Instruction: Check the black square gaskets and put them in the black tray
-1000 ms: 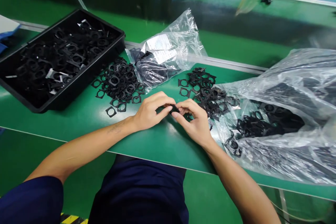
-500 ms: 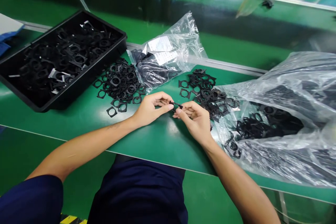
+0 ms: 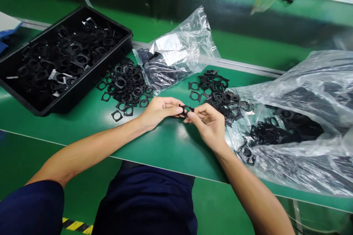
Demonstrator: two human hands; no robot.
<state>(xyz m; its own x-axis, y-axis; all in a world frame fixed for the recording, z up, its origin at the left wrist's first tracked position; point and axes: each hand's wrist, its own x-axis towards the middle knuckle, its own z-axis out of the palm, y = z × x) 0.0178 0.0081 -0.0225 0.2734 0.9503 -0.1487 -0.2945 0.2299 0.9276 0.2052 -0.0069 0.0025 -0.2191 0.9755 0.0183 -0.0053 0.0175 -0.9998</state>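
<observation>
Both my hands are raised just above the green workbench [image 3: 171, 147], close together. Between the fingertips of my left hand [image 3: 161, 112] and my right hand [image 3: 206, 126] is a black square gasket with a round hole [image 3: 186, 109], held by its edges. A pile of similar black gaskets [image 3: 124, 84] lies beyond my left hand. Another pile of gaskets [image 3: 216, 95] lies just beyond my right hand, partly against a large clear plastic bag [image 3: 298, 117] filled with more of them.
A black plastic tray [image 3: 91, 84] full of gaskets stands at the far left of the bench. A clear labelled bag of black parts [image 3: 171, 62] lies behind the piles. A metal rail runs along the bench's far edge.
The gasket has turned between my fingers, from nearly edge-on to showing its open face. My hands have drawn slightly apart, and the view has shifted a little.
</observation>
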